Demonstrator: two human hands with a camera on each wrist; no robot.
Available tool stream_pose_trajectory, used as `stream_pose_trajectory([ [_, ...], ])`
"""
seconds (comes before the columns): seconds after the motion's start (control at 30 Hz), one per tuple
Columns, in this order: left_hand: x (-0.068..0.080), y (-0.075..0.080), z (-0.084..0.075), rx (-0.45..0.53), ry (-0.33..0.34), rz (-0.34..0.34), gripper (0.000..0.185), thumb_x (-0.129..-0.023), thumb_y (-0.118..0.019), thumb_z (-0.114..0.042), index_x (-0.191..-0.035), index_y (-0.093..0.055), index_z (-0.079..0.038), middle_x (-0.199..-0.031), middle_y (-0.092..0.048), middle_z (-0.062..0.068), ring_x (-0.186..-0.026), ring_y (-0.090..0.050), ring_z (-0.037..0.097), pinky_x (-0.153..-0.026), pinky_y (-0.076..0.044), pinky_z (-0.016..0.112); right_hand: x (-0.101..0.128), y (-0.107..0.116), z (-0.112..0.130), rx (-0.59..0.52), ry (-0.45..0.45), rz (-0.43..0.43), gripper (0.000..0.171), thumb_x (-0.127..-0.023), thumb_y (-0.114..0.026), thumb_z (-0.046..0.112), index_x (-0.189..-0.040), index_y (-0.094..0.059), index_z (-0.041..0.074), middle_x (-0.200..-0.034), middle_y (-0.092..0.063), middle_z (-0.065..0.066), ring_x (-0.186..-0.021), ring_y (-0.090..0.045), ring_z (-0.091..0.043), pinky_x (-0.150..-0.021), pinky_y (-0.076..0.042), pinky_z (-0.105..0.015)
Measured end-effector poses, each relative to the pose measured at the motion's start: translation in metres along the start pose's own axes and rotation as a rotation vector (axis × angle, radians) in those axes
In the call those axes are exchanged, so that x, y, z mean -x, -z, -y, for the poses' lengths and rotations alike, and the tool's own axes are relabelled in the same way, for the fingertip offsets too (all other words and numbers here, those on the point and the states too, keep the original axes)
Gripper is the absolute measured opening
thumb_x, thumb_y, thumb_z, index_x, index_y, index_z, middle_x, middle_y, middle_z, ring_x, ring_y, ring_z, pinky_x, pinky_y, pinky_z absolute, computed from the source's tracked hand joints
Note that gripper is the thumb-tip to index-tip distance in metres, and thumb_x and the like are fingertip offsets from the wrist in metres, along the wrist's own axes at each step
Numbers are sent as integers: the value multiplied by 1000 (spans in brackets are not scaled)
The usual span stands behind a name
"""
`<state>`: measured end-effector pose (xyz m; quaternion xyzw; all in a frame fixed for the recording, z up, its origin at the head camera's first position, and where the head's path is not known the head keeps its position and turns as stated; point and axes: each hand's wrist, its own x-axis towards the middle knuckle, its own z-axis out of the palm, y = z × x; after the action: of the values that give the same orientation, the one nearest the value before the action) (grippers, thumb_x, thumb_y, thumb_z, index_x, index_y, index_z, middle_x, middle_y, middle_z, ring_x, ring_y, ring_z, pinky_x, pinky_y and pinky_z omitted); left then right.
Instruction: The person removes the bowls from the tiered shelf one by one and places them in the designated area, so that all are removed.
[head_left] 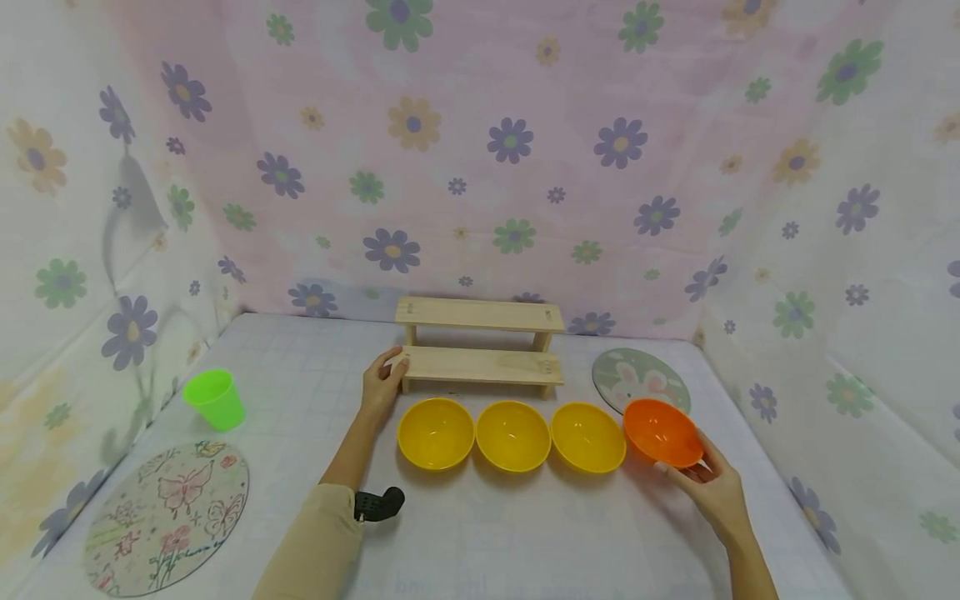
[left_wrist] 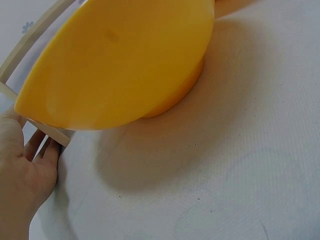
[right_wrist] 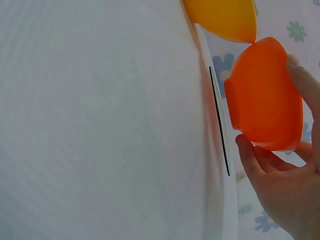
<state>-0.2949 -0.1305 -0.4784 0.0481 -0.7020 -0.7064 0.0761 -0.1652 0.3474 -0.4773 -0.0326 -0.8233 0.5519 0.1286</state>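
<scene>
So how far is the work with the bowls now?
Three yellow bowls already stand in a row before the wooden shelf. The right hand holds the orange bowl, tilted, at the row's end; the left hand rests on the shelf. Both shelf boards are bare.

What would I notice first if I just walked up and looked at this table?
Probably the row of three yellow bowls in the middle, with an orange bowl at its right end, tilted and held by the right hand. Behind them stands a two-step wooden shelf, its lower step touched by the left hand.
</scene>
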Motion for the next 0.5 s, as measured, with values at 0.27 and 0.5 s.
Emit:
stream_pose_trajectory([
  [0.27,4,1,-8,20,8,15,42,-95,-56,-11,-134,-48,3,-129,-51,28,-102,-54,21,-74,-45,14,4,1,-8,84,-27,35,82,-83,-72,7,-147,-22,-4,-138,-33,-34,-86,-53,12,-72,-45,-6],
  [0.5,-6,2,10,13,9,-1,44,-95,-56,-18,-135,-48,-2,-129,-52,27,-106,-55,24,-75,-45,14,3,4,-9,143,-35,108,76,-86,-69,13,-143,-25,-10,-141,-31,-35,-89,-48,15,-73,-42,-4],
])
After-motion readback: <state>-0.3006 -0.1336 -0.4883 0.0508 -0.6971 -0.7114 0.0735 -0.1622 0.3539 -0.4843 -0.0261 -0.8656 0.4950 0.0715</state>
